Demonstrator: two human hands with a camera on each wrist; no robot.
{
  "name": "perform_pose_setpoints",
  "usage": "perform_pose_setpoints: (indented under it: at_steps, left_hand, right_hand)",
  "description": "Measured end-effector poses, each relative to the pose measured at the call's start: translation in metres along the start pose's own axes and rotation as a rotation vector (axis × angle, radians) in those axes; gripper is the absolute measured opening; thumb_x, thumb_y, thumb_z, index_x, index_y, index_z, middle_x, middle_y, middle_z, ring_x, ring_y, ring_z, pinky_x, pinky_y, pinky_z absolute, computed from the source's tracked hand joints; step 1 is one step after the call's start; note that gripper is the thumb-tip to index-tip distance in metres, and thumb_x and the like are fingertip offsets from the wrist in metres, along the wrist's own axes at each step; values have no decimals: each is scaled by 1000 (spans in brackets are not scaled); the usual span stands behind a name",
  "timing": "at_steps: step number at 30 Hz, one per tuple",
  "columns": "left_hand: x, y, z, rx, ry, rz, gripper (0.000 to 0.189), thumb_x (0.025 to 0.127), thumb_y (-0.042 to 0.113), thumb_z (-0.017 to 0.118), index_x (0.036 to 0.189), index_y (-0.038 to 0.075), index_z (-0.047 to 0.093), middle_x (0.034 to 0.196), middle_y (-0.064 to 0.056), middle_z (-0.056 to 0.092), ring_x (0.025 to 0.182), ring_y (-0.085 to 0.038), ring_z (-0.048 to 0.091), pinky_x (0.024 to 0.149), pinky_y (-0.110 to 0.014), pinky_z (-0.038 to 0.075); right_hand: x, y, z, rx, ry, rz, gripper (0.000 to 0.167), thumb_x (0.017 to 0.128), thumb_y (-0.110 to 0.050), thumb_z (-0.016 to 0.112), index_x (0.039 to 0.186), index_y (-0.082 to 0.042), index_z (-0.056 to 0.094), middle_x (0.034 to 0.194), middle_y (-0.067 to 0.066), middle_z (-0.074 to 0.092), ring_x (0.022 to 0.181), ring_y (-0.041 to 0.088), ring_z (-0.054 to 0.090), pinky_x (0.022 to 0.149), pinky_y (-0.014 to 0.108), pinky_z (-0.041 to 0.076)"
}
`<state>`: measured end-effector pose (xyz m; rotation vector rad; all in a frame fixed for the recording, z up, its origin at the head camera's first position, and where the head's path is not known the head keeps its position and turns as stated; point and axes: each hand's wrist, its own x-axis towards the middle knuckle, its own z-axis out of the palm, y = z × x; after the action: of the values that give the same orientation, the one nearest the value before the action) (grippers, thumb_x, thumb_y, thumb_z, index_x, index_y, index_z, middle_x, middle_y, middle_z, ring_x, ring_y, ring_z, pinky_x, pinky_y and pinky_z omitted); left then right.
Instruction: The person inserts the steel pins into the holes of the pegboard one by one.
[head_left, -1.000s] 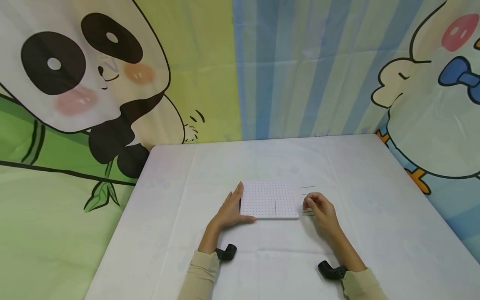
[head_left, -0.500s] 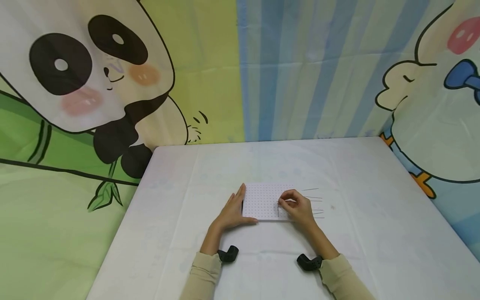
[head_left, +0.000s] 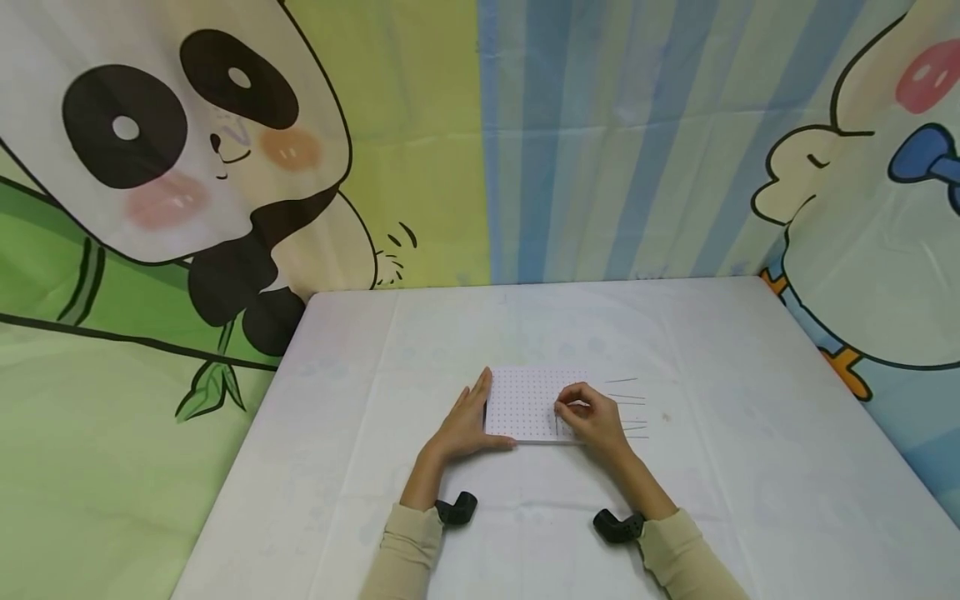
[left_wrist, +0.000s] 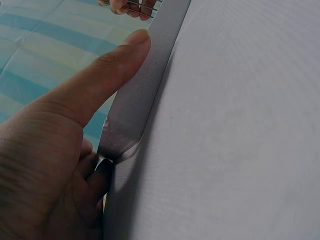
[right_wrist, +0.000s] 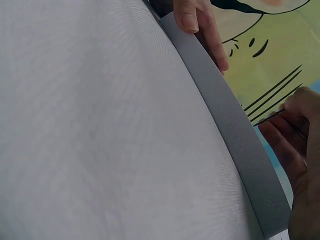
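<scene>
The left forearm (head_left: 418,485) and right forearm (head_left: 647,487) reach forward, angled inward. The left grip (head_left: 461,425), a bare hand, spreads wide: fingers nearly straight and pointing forward, thumb (left_wrist: 107,70) stretched out sideways toward the right. The right grip (head_left: 596,418) pinches, thumb and index finger bent together at their tips.

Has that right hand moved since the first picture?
Yes. Against the white pegboard, the right hand has moved left: it was over the thin rods beyond the board's right edge, and is now above the board's right part.
</scene>
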<state>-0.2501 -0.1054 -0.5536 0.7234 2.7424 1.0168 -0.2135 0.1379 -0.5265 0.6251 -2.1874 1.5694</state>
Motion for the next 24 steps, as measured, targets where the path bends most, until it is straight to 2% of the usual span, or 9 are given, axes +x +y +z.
perform_pose_setpoints:
  at_steps: [7, 17, 24]
  left_hand:
    - [0, 1, -1, 1, -3, -2, 130, 59, 57, 79, 148, 4, 0, 154, -9, 2, 139, -13, 5, 113, -32, 1]
    - [0, 1, -1, 9, 7, 14, 131, 58, 58, 79, 148, 3, 1, 154, -11, 4, 139, -16, 7, 113, -35, 3]
    - [0, 1, 0, 12, -7, -4, 131, 59, 59, 78, 148, 5, -2, 154, -7, 0, 139, -14, 5, 113, -32, 1]
  right_hand:
    - [-1, -1, 1, 13, -35, -3, 14, 74, 16, 66, 84, 10, 59, 81, 18, 62, 77, 31, 62, 67, 30, 56]
    - [0, -3, -1, -29, -65, 0, 12, 76, 13, 66, 85, 7, 60, 84, 15, 64, 79, 29, 63, 67, 34, 56]
    - [-2, 0, -3, -21, -74, -6, 12, 77, 10, 68, 86, 7, 61, 84, 17, 64, 79, 31, 64, 69, 30, 56]
